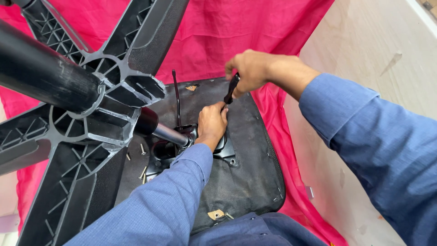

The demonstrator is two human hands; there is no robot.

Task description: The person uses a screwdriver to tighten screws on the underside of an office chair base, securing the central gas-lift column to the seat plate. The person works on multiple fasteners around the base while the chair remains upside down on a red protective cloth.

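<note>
While the upturned chair seat (pixel 246 168) lay on the pink cloth (pixel 218 32), the right hand (pixel 249 70) clenched a black-handled screwdriver (pixel 231 89) over its metal mounting plate (pixel 226 146), where the left hand (pixel 211 123) pressed, fingers curled.

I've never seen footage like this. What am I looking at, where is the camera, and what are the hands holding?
The single picture comes from a camera on a person's head, looking down at their own two hands in blue sleeves. An office chair lies upside down on a pink cloth: the black star base looms close at left, the seat underside lies below. The right hand grips a black-handled tool, probably a screwdriver. The left hand rests on the metal seat plate. Loose screws lie nearby.
</note>
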